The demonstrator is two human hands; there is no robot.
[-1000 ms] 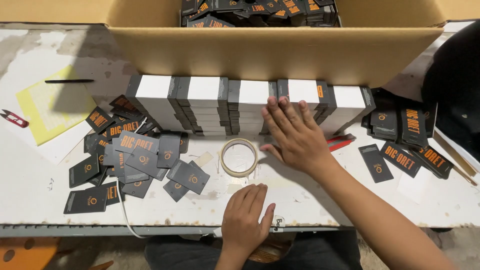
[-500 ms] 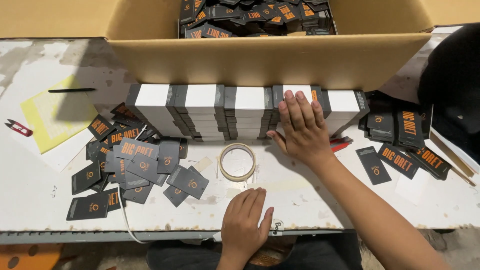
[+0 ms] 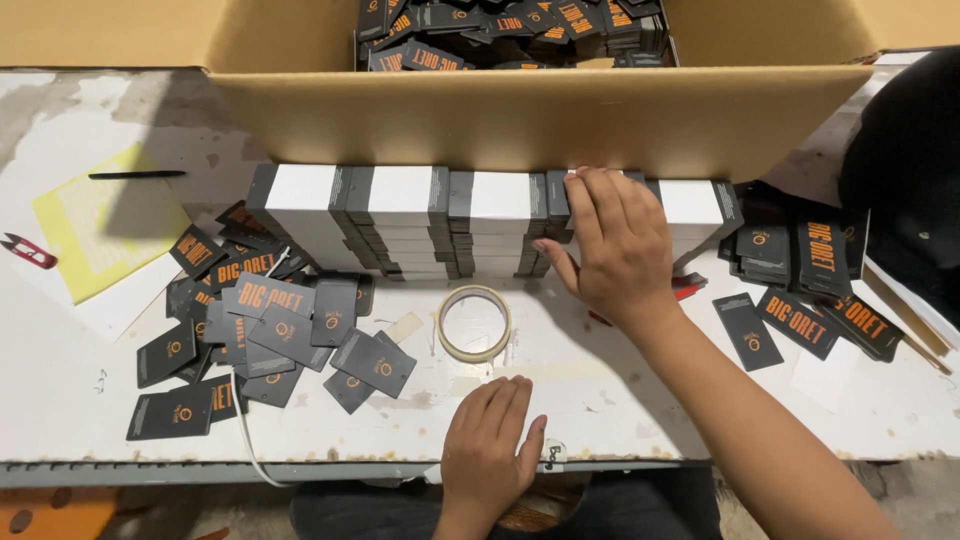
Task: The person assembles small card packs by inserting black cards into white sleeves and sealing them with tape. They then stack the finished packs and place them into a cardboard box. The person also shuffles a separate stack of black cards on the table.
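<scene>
Scuffed white worktable (image 3: 620, 400) under cardboard box (image 3: 540, 115)

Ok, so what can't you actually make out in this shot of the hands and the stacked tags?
Head view only:
- Stack under the right hand: its top is covered by the palm and fingers.
- Row of white-topped stacks: the rear edge is hidden by the cardboard box wall.
- Box contents: cut off by the top edge.
- Left hand: palm down, so its underside is unseen.
</scene>
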